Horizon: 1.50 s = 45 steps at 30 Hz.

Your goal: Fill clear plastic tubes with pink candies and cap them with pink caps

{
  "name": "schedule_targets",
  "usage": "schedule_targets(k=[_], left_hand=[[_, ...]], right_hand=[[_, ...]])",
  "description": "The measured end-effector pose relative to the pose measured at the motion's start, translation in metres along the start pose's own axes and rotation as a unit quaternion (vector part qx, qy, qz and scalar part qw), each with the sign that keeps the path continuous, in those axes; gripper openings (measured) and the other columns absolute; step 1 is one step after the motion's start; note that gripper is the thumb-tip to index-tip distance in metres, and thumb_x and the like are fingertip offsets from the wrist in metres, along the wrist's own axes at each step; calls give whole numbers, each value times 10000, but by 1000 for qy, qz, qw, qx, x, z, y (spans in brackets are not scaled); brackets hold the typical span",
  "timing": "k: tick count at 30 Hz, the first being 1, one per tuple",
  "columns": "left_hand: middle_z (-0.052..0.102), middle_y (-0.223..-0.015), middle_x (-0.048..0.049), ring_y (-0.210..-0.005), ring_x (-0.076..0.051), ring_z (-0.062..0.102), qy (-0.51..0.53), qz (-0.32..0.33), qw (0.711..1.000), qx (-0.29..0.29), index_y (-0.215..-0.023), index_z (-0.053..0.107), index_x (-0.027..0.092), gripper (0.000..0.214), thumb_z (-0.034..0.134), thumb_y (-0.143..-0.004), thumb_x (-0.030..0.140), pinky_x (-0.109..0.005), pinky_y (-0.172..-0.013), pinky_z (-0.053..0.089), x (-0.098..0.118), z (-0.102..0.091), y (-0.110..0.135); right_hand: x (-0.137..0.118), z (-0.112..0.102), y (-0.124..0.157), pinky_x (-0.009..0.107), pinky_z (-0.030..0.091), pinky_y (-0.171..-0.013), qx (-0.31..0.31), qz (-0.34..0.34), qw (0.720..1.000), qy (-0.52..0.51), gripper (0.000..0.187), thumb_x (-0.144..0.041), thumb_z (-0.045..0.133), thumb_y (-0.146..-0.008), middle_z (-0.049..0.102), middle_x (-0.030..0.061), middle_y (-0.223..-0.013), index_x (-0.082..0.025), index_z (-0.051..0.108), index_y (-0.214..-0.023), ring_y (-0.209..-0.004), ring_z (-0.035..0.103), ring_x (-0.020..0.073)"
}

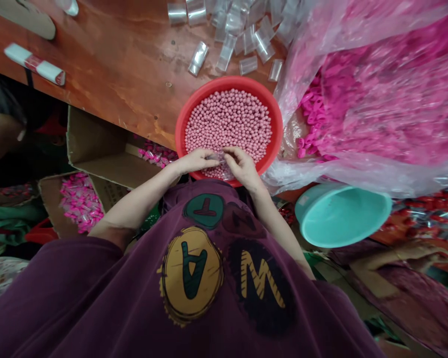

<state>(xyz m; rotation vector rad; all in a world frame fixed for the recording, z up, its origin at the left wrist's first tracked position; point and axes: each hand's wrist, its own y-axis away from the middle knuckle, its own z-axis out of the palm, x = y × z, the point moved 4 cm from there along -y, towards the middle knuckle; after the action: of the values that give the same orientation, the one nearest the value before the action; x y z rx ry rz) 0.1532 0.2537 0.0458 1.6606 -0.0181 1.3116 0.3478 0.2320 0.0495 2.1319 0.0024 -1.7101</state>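
A red bowl (186, 115) full of small pink balls (229, 119) sits at the near edge of a wooden table (127, 64). My left hand (196, 160) and my right hand (242, 166) meet over the bowl's near rim, fingers pinched together on a small clear plastic tube (218, 158) held between them. Several more clear tubes (231, 30) lie scattered on the table behind the bowl.
A big clear plastic bag of pink parts (377, 89) fills the right side. A teal bowl (339, 214) stands below it. Cardboard boxes (97, 149) with pink packed pieces (80, 201) sit under the table at left. Another person's arm (406, 256) shows lower right.
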Motion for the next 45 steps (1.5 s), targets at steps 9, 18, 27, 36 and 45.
schedule_targets(k=[9,18,27,36,45], left_hand=[[773,-965,-39,-821,-163,679,28,71,979,189,-1222,741,119,360,784,-880,224,-290,-803,548,3,-1,-9],[725,-1347,-174,-1257,-313,650,-368,134,906,161,-1389,694,99,403,685,-995,179,-467,-1126,554,38,17,3],[748,-1199,-207,-1119,-305,700,-669,19,722,175,-1236,769,39,383,446,-1034,0,-430,-899,586,57,-10,-18],[714,-1242,-241,-1238,-362,637,-544,83,824,138,-1161,761,71,383,449,-951,1,-499,-1048,527,30,4,-66],[713,-1364,-139,-1354,-313,575,-171,162,940,248,-1290,694,174,457,790,-849,250,-518,-1249,441,25,-11,-34]], right_hand=[[11,8,-25,334,600,-729,36,138,958,-247,516,-649,835,-826,716,-16,-802,-252,695,-1125,-715,675,170],[0,3,-24,258,463,-536,36,233,949,-210,393,-568,834,-717,632,-45,-575,-225,706,-860,-513,545,127],[-2,-50,-21,394,629,-685,132,102,984,-57,459,-584,668,-874,776,58,-807,-208,772,-1116,-700,726,246],[18,-59,-16,566,585,-1126,147,26,963,224,372,-263,476,-1006,752,213,-1246,-166,750,-1239,-1164,718,354],[7,-53,-1,539,583,-1147,169,-58,966,187,347,-330,495,-1075,725,152,-1303,-234,737,-1305,-1230,701,307]])
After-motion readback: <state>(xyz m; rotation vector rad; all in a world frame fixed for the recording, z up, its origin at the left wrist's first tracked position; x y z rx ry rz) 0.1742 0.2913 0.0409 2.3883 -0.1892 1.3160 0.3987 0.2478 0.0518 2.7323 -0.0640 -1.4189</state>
